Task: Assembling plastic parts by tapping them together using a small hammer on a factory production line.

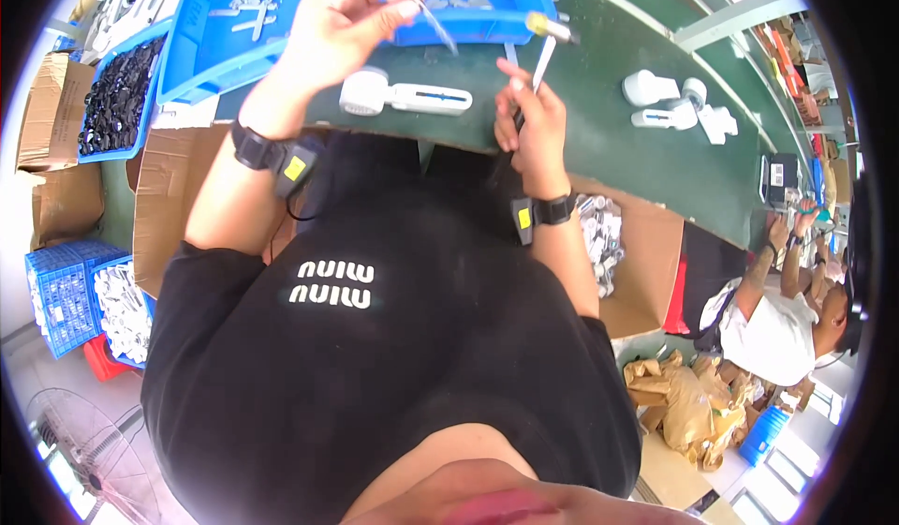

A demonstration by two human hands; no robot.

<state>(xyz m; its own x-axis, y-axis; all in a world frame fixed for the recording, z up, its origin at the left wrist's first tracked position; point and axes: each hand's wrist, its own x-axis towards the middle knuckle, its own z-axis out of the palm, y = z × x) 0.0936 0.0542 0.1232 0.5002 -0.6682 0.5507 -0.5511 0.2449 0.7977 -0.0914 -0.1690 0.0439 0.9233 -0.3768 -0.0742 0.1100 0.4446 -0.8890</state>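
Note:
My left hand (348, 27) is raised over the front edge of a blue tray (197, 66), pinching a thin translucent plastic strip (438, 29) between thumb and fingertips. Several similar clear pieces (257, 10) lie loose inside that tray. To the right, my right hand (536, 124) is closed around a small hammer (544, 61) with a yellow head, a pale shaft and a dark handle, held upright above the table edge. Between my hands on the green table lies a white plastic housing (431, 99) with a rounded end and a dark slot, touched by neither hand.
More white housings (679, 105) sit together on the green tabletop (599, 136) at right. A blue bin of black parts (122, 99) stands at left. Cardboard boxes (646, 263) flank me below the table edge. A co-worker (773, 324) is working at far right.

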